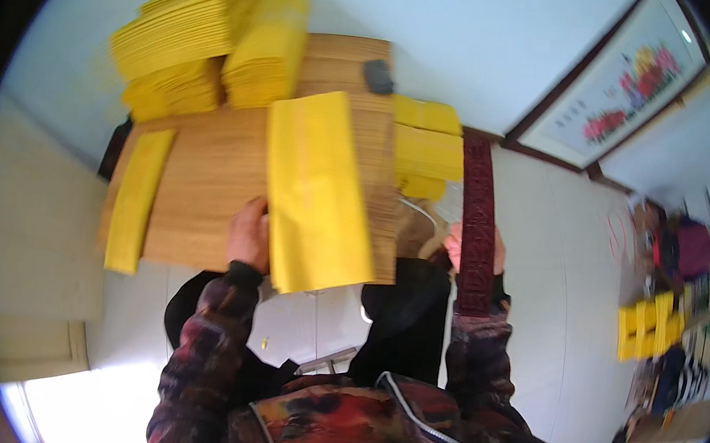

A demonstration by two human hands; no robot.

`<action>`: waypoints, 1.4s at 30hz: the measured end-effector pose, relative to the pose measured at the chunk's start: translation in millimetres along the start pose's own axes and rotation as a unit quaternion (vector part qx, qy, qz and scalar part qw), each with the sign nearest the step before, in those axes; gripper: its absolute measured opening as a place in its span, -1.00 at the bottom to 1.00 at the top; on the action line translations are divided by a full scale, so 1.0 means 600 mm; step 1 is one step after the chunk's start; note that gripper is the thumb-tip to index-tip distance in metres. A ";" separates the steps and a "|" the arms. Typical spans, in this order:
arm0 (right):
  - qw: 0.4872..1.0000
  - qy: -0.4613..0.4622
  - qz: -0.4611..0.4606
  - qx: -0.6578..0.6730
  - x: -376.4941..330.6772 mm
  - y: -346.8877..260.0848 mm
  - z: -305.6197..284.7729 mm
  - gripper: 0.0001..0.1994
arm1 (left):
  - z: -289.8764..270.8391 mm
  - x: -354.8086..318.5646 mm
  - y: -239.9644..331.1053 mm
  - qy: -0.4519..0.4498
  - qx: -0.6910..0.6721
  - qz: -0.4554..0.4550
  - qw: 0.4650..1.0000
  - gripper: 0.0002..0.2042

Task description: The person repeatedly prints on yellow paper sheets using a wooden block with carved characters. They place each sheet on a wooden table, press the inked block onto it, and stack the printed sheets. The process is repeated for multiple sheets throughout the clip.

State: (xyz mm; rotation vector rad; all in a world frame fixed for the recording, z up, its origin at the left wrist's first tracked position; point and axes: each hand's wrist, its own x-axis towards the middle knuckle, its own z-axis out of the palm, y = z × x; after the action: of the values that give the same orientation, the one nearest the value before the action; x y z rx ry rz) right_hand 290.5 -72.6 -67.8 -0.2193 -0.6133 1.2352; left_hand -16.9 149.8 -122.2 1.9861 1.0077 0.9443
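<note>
I see a sheet of paper (320, 188) lying on the board (205, 181), a strip (136, 200) at its left edge, stacks (209, 45) behind, a carved bar (476, 225) to the right.

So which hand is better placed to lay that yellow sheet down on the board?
Probably the left hand: it already grips the yellow sheet at its lower edge, over the wooden board. The right hand is busy holding a dark red carved bar.
</note>
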 end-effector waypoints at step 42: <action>0.281 0.056 0.172 -0.942 0.282 0.274 0.176 -0.67 | -0.056 -0.039 0.068 0.110 0.011 0.160 0.981 -0.68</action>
State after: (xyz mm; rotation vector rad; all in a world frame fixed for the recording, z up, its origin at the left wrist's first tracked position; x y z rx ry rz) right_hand 131.8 121.8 -5.6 -2.5474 -1.7030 0.0615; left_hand -41.2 120.1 -78.6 2.1374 0.8288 1.3557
